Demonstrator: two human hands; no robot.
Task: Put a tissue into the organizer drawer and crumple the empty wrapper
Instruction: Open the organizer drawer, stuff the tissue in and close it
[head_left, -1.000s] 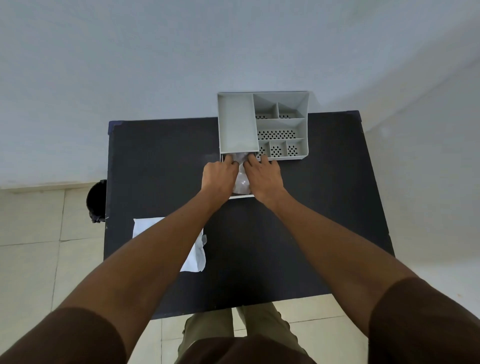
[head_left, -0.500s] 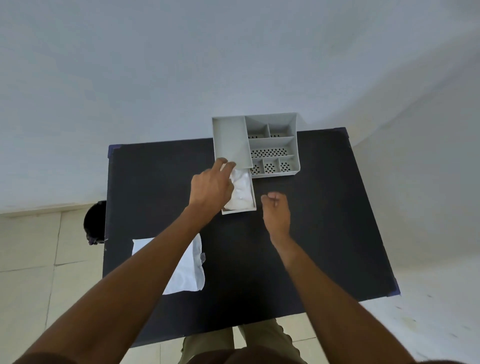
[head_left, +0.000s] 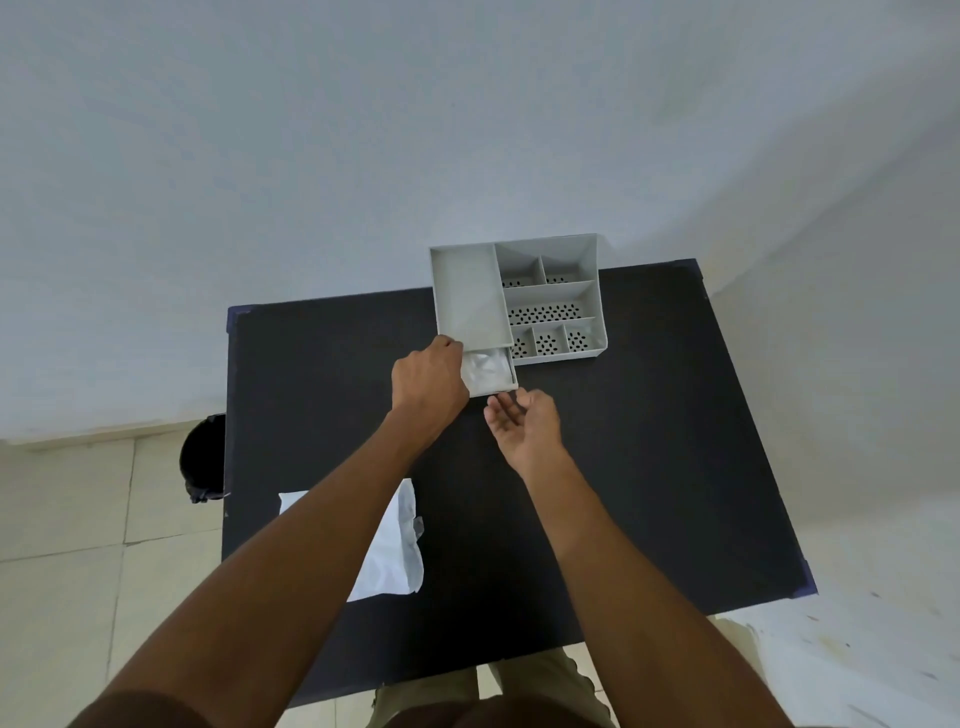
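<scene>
Pale wall (head_left: 363, 156) behind and tiled floor (head_left: 67, 545) below, with your black table (head_left: 649, 467) filling most of the middle. At the far edge sits the grey organizer (head_left: 550, 296), its perforated compartments on the right and the drawer (head_left: 511, 387) pulled partway out toward you on its left side. The white tissue (head_left: 485, 369) is lying inside that drawer. The flat white wrapper (head_left: 395, 551) is on the near left part of the table, half hidden under your left forearm. Your left hand (head_left: 428, 384) is resting against the drawer's left edge, fingers curled, but whether it's actually gripping I can't tell. Your right hand (head_left: 524, 423) is loose and spread, palm up, just near of the drawer front, holding nothing. A dark bin (head_left: 202, 457) sits off the table's left side.
</scene>
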